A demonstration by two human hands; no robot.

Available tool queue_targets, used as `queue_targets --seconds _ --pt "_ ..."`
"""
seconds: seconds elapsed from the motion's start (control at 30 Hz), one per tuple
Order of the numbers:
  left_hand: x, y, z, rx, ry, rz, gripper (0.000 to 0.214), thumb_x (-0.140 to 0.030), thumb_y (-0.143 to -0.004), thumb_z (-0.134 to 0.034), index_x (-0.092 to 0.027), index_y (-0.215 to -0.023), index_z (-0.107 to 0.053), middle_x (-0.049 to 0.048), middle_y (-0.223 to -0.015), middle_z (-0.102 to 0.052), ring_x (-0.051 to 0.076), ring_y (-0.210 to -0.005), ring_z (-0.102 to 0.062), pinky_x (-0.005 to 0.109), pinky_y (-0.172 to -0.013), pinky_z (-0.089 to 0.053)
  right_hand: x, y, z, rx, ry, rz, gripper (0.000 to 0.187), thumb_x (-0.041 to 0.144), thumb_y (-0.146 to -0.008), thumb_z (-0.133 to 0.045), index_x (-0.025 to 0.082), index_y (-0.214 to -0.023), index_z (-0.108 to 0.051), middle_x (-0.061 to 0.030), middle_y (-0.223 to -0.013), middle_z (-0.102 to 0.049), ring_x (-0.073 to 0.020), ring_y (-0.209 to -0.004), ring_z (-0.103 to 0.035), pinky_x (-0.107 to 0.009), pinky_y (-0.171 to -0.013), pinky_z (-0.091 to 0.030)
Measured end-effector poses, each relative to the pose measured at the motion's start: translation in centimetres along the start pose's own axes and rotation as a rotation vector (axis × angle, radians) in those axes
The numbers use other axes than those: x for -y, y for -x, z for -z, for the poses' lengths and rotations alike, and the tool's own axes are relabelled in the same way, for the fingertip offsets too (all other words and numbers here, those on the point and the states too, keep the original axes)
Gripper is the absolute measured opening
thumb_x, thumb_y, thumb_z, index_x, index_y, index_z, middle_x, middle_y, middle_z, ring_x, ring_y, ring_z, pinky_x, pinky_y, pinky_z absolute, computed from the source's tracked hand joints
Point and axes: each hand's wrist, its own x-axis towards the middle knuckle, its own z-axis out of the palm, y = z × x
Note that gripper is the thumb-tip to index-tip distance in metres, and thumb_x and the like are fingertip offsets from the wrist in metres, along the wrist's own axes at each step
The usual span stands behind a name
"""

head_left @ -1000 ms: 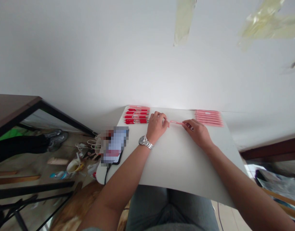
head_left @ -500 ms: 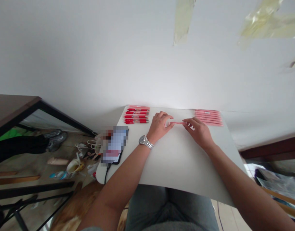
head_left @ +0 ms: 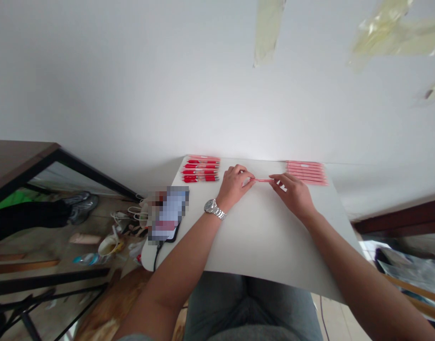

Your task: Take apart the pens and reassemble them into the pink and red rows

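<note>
A thin pink pen sleeve (head_left: 263, 180) lies level between both my hands, just above the white table (head_left: 260, 237). My left hand (head_left: 233, 185), with a silver watch on the wrist, pinches the sleeve's left end. My right hand (head_left: 291, 195) pinches its right end. A row of several red pens (head_left: 201, 169) sits at the table's far left, close to my left hand. At the far right a row of several pink sleeves (head_left: 307, 172) lies near my right hand.
A phone (head_left: 167, 215) with a cable rests on the table's left edge. Left of the table, bags, a cup and bottles clutter the floor by a dark glass-topped table (head_left: 43, 161). Another person's dark trouser legs and shoes (head_left: 78, 203) show there. A white wall rises behind.
My left hand has shifted right along the pink sleeve and now grips its left end. The sleeve has come level between both hands.
</note>
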Motion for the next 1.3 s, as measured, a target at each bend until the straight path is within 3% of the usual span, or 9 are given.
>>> queue_targets --seconds 0.53,1.3 --pt "0.3 -0.3 0.7 -0.263 0.131 0.148 0.013 -0.026 -0.1 -0.058 -0.022 -0.1 -0.07 0.007 -0.105 -0.067 0.021 -0.1 -0.062 0.038 -0.095 -0.049 -0.4 0.2 0.3 0.009 0.055 -0.05 0.025 0.037 -0.104 -0.057 0.026 -0.115 -0.076 -0.0049 -0.095 -0.072 -0.0172 -0.079 -0.069 -0.029 -0.064 -0.046" --pt "-0.2 -0.4 1.1 -0.271 0.233 0.147 0.01 -0.021 -0.1 -0.057 -0.021 -0.1 -0.068 0.0065 -0.106 -0.064 0.017 -0.095 -0.062 0.033 -0.091 -0.054 -0.2 0.1 0.4 0.008 0.033 -0.085 0.026 0.039 -0.103 -0.056 0.025 -0.115 -0.075 -0.0055 -0.099 -0.071 -0.0148 -0.071 -0.066 -0.028 -0.062 -0.046"
